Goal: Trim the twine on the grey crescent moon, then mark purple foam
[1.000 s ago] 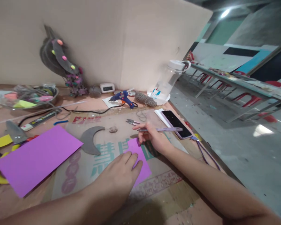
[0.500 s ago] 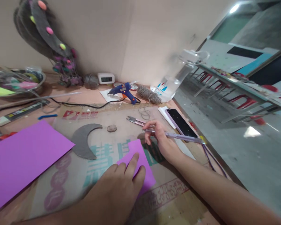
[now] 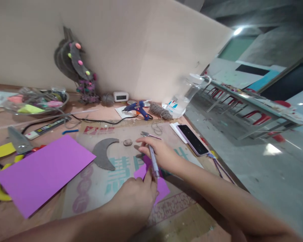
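Purple paper (image 3: 163, 190), angular-edged, lies under an unclenched left hand (image 3: 137, 198), right hand (image 3: 161, 151) gripping a pen (image 3: 154, 160).

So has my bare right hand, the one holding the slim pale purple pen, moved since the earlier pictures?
Yes: judged against the small greyish-brown oval piece on the printed sheet, the right hand has moved left, closer to it.

Pen (image 3: 154, 163) now aslant toward left hand (image 3: 137, 196)

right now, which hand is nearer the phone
Right: the right hand is left of the phone; the left hand is farther left, nearer the person, on the small purple paper.
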A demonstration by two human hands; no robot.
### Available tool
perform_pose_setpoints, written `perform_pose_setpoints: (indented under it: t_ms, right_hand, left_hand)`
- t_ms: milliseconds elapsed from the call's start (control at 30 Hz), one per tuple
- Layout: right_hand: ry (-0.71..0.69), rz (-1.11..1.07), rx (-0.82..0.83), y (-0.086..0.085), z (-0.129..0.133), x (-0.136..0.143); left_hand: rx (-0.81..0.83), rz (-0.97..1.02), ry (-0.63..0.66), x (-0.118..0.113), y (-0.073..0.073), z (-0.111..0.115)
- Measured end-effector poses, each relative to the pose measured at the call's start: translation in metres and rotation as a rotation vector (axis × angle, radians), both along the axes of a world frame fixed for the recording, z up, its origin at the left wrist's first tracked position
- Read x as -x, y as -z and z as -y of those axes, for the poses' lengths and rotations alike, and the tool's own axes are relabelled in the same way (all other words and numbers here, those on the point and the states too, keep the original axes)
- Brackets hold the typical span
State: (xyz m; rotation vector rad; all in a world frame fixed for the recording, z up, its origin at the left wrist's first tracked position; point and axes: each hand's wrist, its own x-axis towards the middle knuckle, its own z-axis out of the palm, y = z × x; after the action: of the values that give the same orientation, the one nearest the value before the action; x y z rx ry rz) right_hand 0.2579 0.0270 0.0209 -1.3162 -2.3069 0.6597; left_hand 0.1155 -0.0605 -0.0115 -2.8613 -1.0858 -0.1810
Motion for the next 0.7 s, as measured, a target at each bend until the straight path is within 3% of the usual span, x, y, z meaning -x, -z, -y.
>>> perform_pose_setpoints:
  t_ms: [167, 300, 400, 500, 600, 700]
  right_hand:
    - [-0.038, 0.176, -0.147, 0.005, -0.029, 0.039]
    - [-0.171, 0.103, -0.092, 0.01, -0.036, 0.051]
    - [-0.192, -0.096, 0.058, 0.003, -0.032, 0.038]
    - [-0.068, -0.218, 0.196, -0.01, -0.022, 0.012]
    - [-0.03, -0.138, 0.197, -0.016, -0.005, -0.015]
    - [-0.056, -0.04, 0.148, -0.011, 0.01, -0.031]
  left_hand:
    - [-0.001, 0.021, -0.003, 0.0, 0.002, -0.001]
    - [-0.014, 0.033, 0.006, 0.0, 0.007, -0.001]
    - [-0.009, 0.038, 0.01, 0.0, 0.006, 0.0]
    - [-0.01, 0.051, 0.014, 0.001, 0.005, 0.0]
    - [-0.005, 0.062, 0.015, 0.002, 0.004, -0.001]
    - [0.044, 0.073, 0.008, 0.003, 0.003, -0.001]
